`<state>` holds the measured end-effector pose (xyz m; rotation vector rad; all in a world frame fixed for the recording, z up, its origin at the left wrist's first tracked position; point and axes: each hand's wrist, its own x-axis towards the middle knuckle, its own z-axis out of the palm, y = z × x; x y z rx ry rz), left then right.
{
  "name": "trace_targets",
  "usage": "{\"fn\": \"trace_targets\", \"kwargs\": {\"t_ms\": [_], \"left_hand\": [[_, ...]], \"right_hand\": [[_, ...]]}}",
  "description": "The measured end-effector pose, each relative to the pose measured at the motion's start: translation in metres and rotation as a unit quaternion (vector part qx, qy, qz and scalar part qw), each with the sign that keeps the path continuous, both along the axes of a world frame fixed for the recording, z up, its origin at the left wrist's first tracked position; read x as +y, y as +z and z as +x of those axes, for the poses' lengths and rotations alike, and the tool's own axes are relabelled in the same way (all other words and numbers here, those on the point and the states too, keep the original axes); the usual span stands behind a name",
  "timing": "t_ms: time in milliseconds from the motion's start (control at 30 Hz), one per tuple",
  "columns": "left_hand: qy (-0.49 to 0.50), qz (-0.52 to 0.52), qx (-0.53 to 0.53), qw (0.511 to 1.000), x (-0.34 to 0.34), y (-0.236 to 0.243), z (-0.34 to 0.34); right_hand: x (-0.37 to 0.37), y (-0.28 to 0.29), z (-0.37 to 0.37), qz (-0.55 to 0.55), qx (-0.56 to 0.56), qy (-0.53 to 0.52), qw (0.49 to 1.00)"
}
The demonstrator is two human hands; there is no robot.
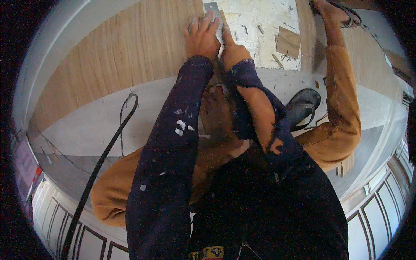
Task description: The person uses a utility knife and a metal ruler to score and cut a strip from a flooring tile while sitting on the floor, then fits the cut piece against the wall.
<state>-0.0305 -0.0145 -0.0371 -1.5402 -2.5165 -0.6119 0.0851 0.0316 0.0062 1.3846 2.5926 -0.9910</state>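
Observation:
My left hand (203, 37) lies with its fingers spread on a grey metal strip (212, 8) at the top of the head view. Just right of it is my right hand (233, 53), index finger stretched along the strip and a narrow wooden edge (223, 16); its other fingers are curled, and what they hold is hidden. Both hands are at the border between a wood-grain board (125, 43) and a pale, stained board (260, 13) scattered with small scraps. A square wood-grain offcut (287, 42) lies on the pale board, right of my hands.
A black cable (112, 143) loops across the left side. A black sandal (303, 106) lies right of my right forearm. My bent leg (340, 95) reaches up the right side to a sandalled foot (342, 15). Thin wood pieces (345, 167) lie at lower right.

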Motion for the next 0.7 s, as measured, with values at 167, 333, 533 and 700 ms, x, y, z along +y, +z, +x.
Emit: {"fn": "trace_targets", "kwargs": {"t_ms": [167, 333, 533, 700], "left_hand": [[-0.001, 0.009, -0.006, 1.0, 0.004, -0.004, 0.001], [-0.014, 0.022, -0.021, 0.999, 0.008, -0.008, 0.002], [-0.003, -0.015, -0.022, 1.0, 0.006, -0.007, 0.004], [-0.009, -0.026, -0.06, 0.998, 0.01, -0.005, 0.003]], "right_hand": [[-0.001, 0.0, 0.005, -0.003, 0.015, 0.002, 1.0], [0.009, 0.002, -0.002, -0.032, 0.014, -0.013, 0.999], [0.001, 0.006, 0.006, -0.06, -0.002, -0.005, 0.998], [-0.01, 0.011, 0.018, -0.086, 0.081, -0.041, 0.992]]}}
